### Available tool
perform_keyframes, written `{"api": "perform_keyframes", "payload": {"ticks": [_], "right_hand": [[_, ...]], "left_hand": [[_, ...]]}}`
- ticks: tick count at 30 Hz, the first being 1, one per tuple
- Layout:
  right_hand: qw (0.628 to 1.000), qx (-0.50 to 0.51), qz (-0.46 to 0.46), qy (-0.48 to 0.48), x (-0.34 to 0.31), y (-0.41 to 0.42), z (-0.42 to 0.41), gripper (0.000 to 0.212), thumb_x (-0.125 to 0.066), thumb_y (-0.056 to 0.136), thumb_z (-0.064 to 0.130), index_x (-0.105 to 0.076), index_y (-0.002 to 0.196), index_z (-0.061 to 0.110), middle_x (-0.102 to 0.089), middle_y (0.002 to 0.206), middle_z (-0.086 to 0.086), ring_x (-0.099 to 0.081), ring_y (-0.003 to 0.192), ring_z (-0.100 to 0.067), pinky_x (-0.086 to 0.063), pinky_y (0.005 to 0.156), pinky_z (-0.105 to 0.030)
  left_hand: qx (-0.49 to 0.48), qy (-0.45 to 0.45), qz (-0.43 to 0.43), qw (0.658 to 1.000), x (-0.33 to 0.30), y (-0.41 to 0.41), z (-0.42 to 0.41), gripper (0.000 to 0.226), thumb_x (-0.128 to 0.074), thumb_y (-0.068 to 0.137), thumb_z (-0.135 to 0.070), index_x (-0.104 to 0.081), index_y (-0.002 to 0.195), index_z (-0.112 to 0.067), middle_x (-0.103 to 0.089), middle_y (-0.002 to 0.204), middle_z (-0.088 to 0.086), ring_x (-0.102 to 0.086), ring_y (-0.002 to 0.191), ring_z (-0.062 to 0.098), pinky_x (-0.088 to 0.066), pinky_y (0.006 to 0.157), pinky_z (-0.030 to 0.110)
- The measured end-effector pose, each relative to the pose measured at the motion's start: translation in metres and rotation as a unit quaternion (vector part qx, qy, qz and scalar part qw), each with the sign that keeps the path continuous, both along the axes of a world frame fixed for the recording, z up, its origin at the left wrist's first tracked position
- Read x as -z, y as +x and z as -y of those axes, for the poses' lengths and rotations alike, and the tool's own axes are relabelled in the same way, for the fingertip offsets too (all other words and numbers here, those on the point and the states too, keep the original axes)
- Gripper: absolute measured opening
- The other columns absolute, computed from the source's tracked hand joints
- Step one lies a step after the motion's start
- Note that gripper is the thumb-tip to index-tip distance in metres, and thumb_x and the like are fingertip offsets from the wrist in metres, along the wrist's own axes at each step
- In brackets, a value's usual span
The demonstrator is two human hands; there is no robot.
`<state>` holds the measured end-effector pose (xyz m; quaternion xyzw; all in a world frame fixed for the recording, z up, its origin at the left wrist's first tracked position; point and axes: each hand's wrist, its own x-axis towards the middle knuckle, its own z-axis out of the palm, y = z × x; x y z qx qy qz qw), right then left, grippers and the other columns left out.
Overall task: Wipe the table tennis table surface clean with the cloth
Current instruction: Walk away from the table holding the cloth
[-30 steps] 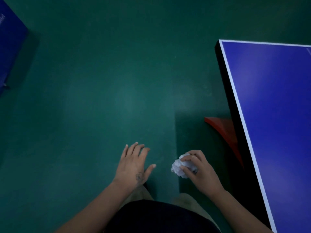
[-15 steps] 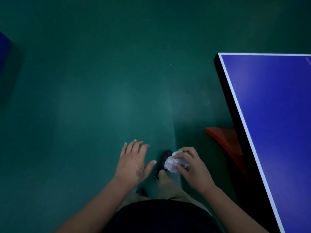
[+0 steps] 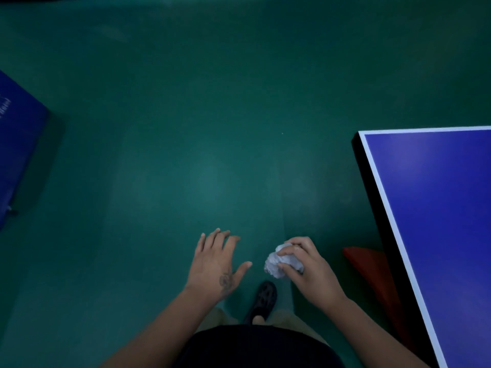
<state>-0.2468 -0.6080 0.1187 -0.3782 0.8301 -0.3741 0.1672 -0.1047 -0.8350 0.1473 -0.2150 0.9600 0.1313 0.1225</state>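
Observation:
The blue table tennis table (image 3: 435, 213) with a white edge line fills the right side, its near corner at mid height. A crumpled white cloth (image 3: 279, 261) is gripped in my right hand (image 3: 308, 269), held over the green floor to the left of the table and apart from it. My left hand (image 3: 216, 261) hovers beside it with fingers spread and holds nothing.
Green floor (image 3: 212, 128) stretches ahead. A red part (image 3: 369, 264) sticks out under the table's left edge. A dark blue barrier or second table (image 3: 18, 144) sits at the far left. My dark shoe (image 3: 261, 298) is below the hands.
The view has tipped up, so the table's corner sits lower in the frame. My shoe has moved back below the hands. Both hands keep their pose.

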Motion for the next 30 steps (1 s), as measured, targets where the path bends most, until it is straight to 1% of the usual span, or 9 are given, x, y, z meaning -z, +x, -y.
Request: {"api": "perform_keyframes", "payload": {"ticks": [4,7,12,15,19,21,25,28,30], "right_hand": [[1.0,0.016,0.013,0.003,-0.004,-0.056,0.019,0.025,-0.08,0.096,0.023,-0.069,0.116,0.031,-0.047,0.131,0.023,-0.059,0.115,0.003,-0.056,0.084,-0.028],[1.0,0.014,0.021,-0.011,-0.004,-0.087,0.035,0.031,-0.081,0.095,0.016,-0.067,0.115,0.035,-0.048,0.13,0.023,-0.06,0.117,0.0,-0.054,0.088,-0.024],[1.0,0.016,0.021,0.013,-0.002,-0.141,0.075,0.035,-0.08,0.096,0.022,-0.061,0.115,0.044,-0.046,0.131,0.026,-0.06,0.116,0.002,-0.058,0.084,-0.029],[0.999,0.031,0.015,0.022,0.001,-0.178,0.111,0.038,-0.08,0.096,0.024,-0.058,0.115,0.048,-0.045,0.131,0.028,-0.058,0.115,0.005,-0.058,0.083,-0.03],[0.999,0.045,0.01,0.027,-0.001,-0.225,0.167,0.035,-0.08,0.096,0.025,-0.059,0.115,0.046,-0.045,0.13,0.026,-0.058,0.115,0.003,-0.061,0.081,-0.035],[0.998,0.06,0.014,0.027,-0.005,-0.244,0.194,0.034,-0.08,0.095,0.025,-0.061,0.114,0.045,-0.047,0.128,0.025,-0.059,0.116,0.001,-0.06,0.083,-0.036],[0.998,0.065,0.011,0.025,-0.009,-0.275,0.239,0.034,-0.08,0.095,0.026,-0.06,0.114,0.046,-0.048,0.128,0.025,-0.059,0.115,0.0,-0.059,0.084,-0.035],[0.996,0.08,0.017,0.025,-0.009,-0.305,0.266,0.034,-0.08,0.095,0.025,-0.061,0.114,0.046,-0.048,0.127,0.024,-0.059,0.117,-0.001,-0.058,0.085,-0.037],[0.996,0.089,0.017,0.025,-0.011,-0.325,0.279,0.034,-0.081,0.095,0.024,-0.062,0.114,0.045,-0.049,0.127,0.022,-0.06,0.117,-0.002,-0.058,0.085,-0.037]], "left_hand": [[-0.011,-0.002,0.008,1.0,0.003,-0.044,0.019,0.084,-0.022,0.089,-0.079,-0.05,0.149,-0.027,-0.049,0.155,0.002,-0.035,0.154,0.027,-0.019,0.131,0.05],[-0.019,0.003,0.006,1.0,0.004,-0.073,0.036,0.08,-0.027,0.091,-0.078,-0.053,0.147,-0.027,-0.051,0.154,0.002,-0.037,0.153,0.027,-0.021,0.13,0.051],[-0.023,0.005,-0.017,1.0,0.018,-0.129,0.083,0.071,-0.042,0.09,-0.076,-0.063,0.135,-0.025,-0.062,0.142,0.004,-0.051,0.142,0.031,-0.035,0.124,0.055],[-0.011,0.008,-0.028,1.0,0.025,-0.171,0.122,0.072,-0.039,0.091,-0.076,-0.061,0.138,-0.026,-0.06,0.145,0.004,-0.048,0.145,0.03,-0.031,0.126,0.054],[0.01,0.015,-0.03,0.999,0.025,-0.229,0.184,0.079,-0.028,0.092,-0.078,-0.054,0.146,-0.027,-0.052,0.154,0.004,-0.038,0.152,0.029,-0.022,0.13,0.053],[0.014,0.02,-0.033,0.999,0.021,-0.258,0.216,0.082,-0.024,0.09,-0.079,-0.051,0.148,-0.027,-0.049,0.157,0.004,-0.034,0.154,0.028,-0.018,0.131,0.052],[0.033,0.012,-0.05,0.998,0.016,-0.305,0.268,0.082,-0.025,0.09,-0.077,-0.054,0.146,-0.025,-0.052,0.154,0.005,-0.038,0.152,0.029,-0.021,0.13,0.052],[0.049,0.012,-0.023,0.998,0.013,-0.338,0.298,0.086,-0.018,0.089,-0.078,-0.048,0.15,-0.026,-0.047,0.158,0.005,-0.032,0.155,0.028,-0.017,0.131,0.052],[0.048,0.012,-0.023,0.998,0.01,-0.357,0.311,0.087,-0.016,0.088,-0.079,-0.047,0.151,-0.027,-0.046,0.159,0.004,-0.03,0.156,0.028,-0.016,0.132,0.051]]}}
